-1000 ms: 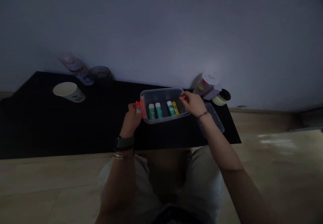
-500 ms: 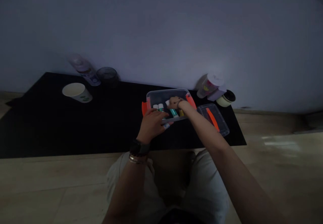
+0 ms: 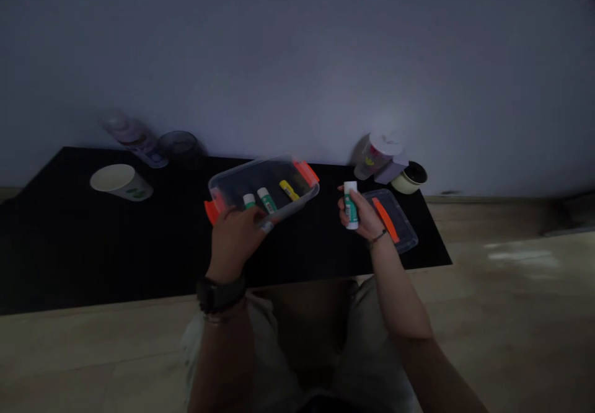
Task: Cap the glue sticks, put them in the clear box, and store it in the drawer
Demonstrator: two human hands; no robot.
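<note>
My right hand (image 3: 363,214) is closed round a green-and-white glue stick (image 3: 351,206), held upright with its white cap at the top. My left hand (image 3: 236,236) grips the near left edge of a clear plastic box (image 3: 297,208) with orange latches, which sits askew. Inside that box lie two more glue sticks, one in the middle (image 3: 267,200) and one at the left (image 3: 249,200), partly hidden by my left fingers. A yellow marker-like stick (image 3: 289,190) lies to their right. Beside my right hand is the clear lid (image 3: 406,227) with its orange handle.
On the black table (image 3: 153,252), a paper cup (image 3: 127,183), a blurred bottle (image 3: 134,140) and a dark bowl (image 3: 181,149) stand at the left. A lidded plastic cup (image 3: 374,155), a small pale box (image 3: 391,168) and a cream pot (image 3: 409,178) stand by the wall (image 3: 279,59).
My right hand has come out of the box with a glue stick and moved right. The box, with my left hand on it, has shifted left and turned.
</note>
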